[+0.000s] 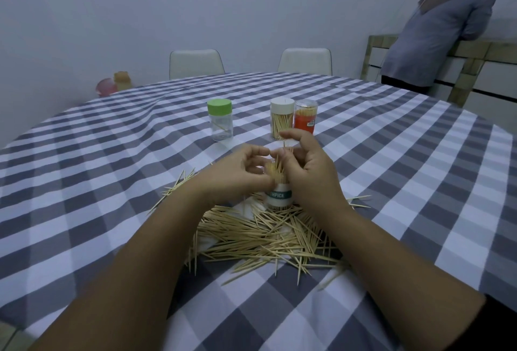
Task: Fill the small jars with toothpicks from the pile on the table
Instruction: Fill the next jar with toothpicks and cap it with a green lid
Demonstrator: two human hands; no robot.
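We see a plain pale wall [112, 14] across the top of the frame, dimly and evenly lit. Two white chairs [196, 63] [305, 61] stand behind the round table [391, 154] with its grey-and-white checked cloth. At upper right a person [444, 31] leans on a wooden-framed sideboard [475, 70].

Jar [279, 196] behind toothpick pile [260, 238], three jars [282, 118] beyond.

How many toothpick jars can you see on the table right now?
4. The green-lidded jar stands far left, the white-lidded jar and the orange-labelled jar side by side behind the hands, and the open jar between both hands.
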